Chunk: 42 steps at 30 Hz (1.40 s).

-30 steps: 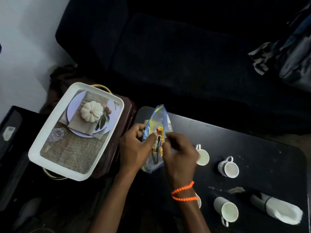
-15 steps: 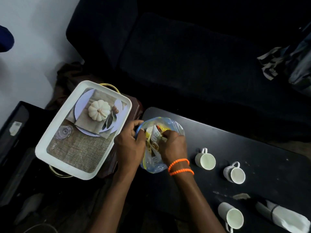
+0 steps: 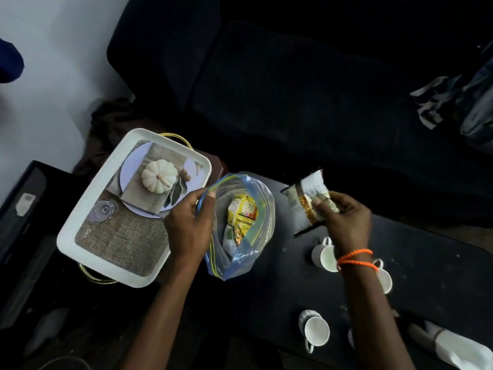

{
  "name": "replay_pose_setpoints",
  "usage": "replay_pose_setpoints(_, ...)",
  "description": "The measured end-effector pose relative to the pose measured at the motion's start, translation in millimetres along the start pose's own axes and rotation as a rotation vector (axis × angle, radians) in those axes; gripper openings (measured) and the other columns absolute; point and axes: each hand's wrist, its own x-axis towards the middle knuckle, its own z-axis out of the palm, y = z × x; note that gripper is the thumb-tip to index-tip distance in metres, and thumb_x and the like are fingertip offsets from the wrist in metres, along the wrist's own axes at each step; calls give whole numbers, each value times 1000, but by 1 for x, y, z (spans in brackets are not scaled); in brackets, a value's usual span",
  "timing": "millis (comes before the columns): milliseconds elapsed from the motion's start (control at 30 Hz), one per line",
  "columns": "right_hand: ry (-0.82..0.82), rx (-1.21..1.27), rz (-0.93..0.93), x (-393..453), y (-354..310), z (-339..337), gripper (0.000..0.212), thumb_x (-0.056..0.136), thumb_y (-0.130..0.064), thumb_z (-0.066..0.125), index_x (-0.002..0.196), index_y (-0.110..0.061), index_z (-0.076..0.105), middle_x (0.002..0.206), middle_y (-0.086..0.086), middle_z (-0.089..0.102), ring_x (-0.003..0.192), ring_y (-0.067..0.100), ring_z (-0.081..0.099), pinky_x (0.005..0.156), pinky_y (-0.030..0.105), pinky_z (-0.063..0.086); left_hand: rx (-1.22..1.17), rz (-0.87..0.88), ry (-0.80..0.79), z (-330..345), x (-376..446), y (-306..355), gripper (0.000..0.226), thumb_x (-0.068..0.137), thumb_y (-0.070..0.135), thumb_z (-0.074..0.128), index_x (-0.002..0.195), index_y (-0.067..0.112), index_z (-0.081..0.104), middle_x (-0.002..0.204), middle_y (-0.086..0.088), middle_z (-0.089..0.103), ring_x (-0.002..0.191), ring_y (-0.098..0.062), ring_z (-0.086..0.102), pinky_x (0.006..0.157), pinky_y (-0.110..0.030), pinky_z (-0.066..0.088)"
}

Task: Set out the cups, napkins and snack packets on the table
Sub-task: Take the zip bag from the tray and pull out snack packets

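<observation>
white rectangular tray [image 3: 80, 231] with pumpkin print sits far left, off the black worktop [image 3: 432, 263]. left hand [image 3: 186, 225] pinches the rim of the clear blue-zip plastic bag [image 3: 256, 252], keeping its mouth open; yellow snack packets [image 3: 241, 214] remain inside. right hand [image 3: 346, 220] grips a pulled-out brown-and-white snack packet [image 3: 304, 204] above white ceramic cups [image 3: 324, 255], likely to set down.

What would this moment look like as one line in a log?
left hand: holds bag open | right hand: holds packet above table | packets left in bag | cups out
</observation>
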Motion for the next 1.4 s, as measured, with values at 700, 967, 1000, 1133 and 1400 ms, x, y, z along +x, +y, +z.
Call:
replay_pose_setpoints(700,-564,-856,7,-57,26,134,38,98,-24,54,126,0,62,127,24,66,119,39,61,102,39,46,-97,-26,-136,30,-34,11,32,91,39,54,112,29,76,92,19,77,85,13,67,71,-1,43)
replay_pose_setpoints(967,-339,-732,-206,-82,-14,95,21,72,-34,75,84,-20,64,81,3,71,79,25,68,63,28,48,31,-11,-53,17,-33,5,16,101,16,58,105,14,74,75,16,62,75,20,57,68,4,36)
replay_pose_setpoints(1000,-253,-652,-266,-93,-27,76,23,68,-36,75,83,-23,64,74,-4,69,72,17,65,59,25,45,33,-12,-35,16,-31,5,16,102,15,58,103,11,73,74,18,60,73,12,56,69,4,36)
replay_pose_setpoints(1133,18,-230,-272,-121,-52,-2,33,71,-27,85,102,-27,71,84,-13,75,75,-4,68,68,9,49,8,-73,2,7,-21,5,19,103,20,58,102,8,72,79,2,65,79,-18,60,72,-22,44)
replay_pose_setpoints(1400,40,302,331,-58,62,20,31,74,-5,86,103,-1,75,104,18,78,105,40,72,96,52,57,-31,-85,-39,-11,-17,9,12,85,15,58,84,18,70,60,-6,49,51,-9,38,52,-23,37)
